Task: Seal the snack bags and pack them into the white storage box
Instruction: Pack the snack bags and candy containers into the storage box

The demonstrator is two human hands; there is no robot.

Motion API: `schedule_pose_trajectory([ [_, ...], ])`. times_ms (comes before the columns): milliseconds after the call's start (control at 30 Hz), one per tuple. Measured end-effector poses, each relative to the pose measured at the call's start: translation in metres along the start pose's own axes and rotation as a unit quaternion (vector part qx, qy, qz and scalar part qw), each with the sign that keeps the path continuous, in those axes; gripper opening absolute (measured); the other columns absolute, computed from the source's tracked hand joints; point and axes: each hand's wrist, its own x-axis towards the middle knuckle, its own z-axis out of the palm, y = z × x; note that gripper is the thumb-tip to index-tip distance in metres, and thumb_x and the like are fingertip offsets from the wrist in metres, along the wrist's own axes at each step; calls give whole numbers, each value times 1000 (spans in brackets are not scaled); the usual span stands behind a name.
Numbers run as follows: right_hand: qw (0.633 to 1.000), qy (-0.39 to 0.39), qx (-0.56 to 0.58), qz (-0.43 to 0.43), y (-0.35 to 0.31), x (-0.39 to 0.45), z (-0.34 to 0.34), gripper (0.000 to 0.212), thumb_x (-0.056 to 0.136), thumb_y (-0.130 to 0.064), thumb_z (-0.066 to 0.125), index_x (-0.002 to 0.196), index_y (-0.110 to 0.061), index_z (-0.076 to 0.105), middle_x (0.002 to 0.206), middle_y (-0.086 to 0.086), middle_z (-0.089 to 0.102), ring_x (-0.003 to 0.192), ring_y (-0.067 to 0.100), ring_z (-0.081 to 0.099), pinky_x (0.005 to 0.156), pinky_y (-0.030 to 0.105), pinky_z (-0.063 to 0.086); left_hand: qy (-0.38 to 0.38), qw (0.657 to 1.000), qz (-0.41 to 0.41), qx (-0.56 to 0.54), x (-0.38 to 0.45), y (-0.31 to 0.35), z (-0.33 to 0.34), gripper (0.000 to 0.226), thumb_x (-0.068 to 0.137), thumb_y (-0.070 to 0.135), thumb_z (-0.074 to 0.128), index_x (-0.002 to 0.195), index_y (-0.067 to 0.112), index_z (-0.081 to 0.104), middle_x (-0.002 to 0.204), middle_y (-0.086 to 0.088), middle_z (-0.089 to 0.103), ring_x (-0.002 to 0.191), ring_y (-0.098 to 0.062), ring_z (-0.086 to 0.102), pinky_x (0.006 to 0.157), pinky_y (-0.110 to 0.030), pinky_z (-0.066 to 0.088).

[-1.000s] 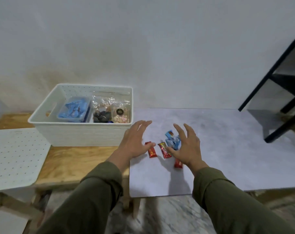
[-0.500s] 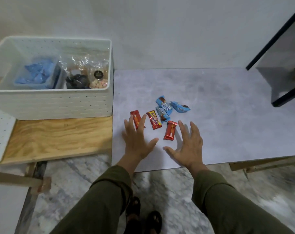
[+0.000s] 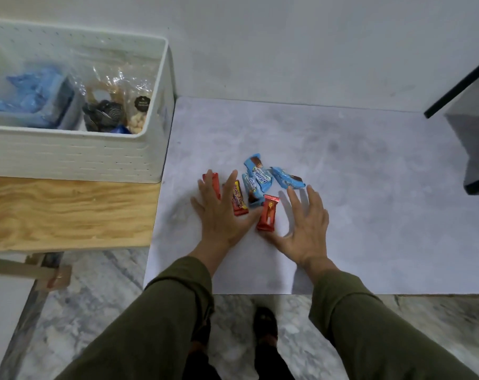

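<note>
Several small snack packets lie in a cluster on the grey table [image 3: 356, 187]: red ones [image 3: 267, 216] and blue ones [image 3: 257, 174]. My left hand [image 3: 221, 212] lies flat with spread fingers over the two left red packets [image 3: 238, 199]. My right hand [image 3: 305, 223] is open just right of the red packet in front, its thumb near that packet's lower end. Neither hand grips anything. The white storage box [image 3: 76, 157] stands at the left on a wooden bench and holds clear snack bags [image 3: 117, 105] and a blue-filled bag [image 3: 32, 97].
The wooden bench top [image 3: 68, 212] lies in front of the box. A black-framed piece of furniture [image 3: 468, 111] stands at the table's right end. Marble floor and my feet [image 3: 264, 322] show below the table's front edge.
The camera has tilted further down and closer. Both hands have slid forward onto the packet cluster; the left now covers the two left red packets.
</note>
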Motion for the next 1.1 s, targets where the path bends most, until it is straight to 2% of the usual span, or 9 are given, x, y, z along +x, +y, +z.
schedule_pose_trajectory([
  [100,999,-29,-28,-21,12,21,-13,106,57,-83,57,143,-42,10,158,8,6,146,30,4,114,55,16,23,999,-29,34,7,18,7,92,65,77,56,143,46,18,156,-9,0,144,-35,-5,107,-68,5],
  [233,990,-42,-20,-134,28,48,-22,110,52,-76,68,142,-41,17,155,16,15,144,37,11,109,62,20,46,995,-73,52,18,33,22,70,72,73,53,136,51,34,157,-7,3,144,-36,-7,105,-71,0],
  [333,981,-41,-33,-187,30,68,-19,113,46,-86,57,143,-40,21,152,13,19,141,37,19,102,64,28,88,992,-80,44,23,31,26,50,77,60,60,124,47,51,156,-9,16,144,-40,3,105,-71,3],
  [400,974,-39,-42,-220,28,77,-15,116,43,-91,49,143,-38,23,151,10,17,140,36,21,98,65,32,109,990,-79,47,23,26,25,44,78,51,63,121,42,56,154,-11,22,144,-42,8,105,-70,7],
  [500,964,-57,-44,-257,25,89,-9,115,43,-91,46,143,-40,22,153,8,13,142,35,14,99,71,25,114,989,-64,64,21,15,20,45,79,40,65,123,35,57,152,-15,27,143,-44,10,107,-67,11],
  [633,947,-67,-75,-306,14,107,-4,106,47,-92,44,140,-49,21,156,9,15,144,38,13,99,74,19,110,985,-42,127,23,-3,13,43,82,47,50,122,31,56,143,-14,40,136,-45,26,106,-55,25],
  [800,929,-62,-102,-350,-3,128,1,98,50,-93,40,138,-50,29,156,9,20,140,44,21,96,75,20,147,980,-53,124,25,-7,16,40,82,43,55,118,27,59,135,-11,49,128,-40,37,97,-48,35],
  [967,929,-76,-108,-344,-13,147,12,92,51,-92,38,132,-51,39,154,8,28,134,46,31,95,71,27,175,976,-39,125,37,-14,13,36,82,41,59,114,25,61,117,-4,57,113,-32,46,85,-42,38],
  [1100,939,-48,-88,-329,-14,156,22,83,53,-91,38,117,-43,61,144,8,45,120,45,47,89,55,40,174,977,-33,121,45,-16,12,35,81,37,64,113,23,61,114,-2,60,108,-30,48,80,-41,39],
])
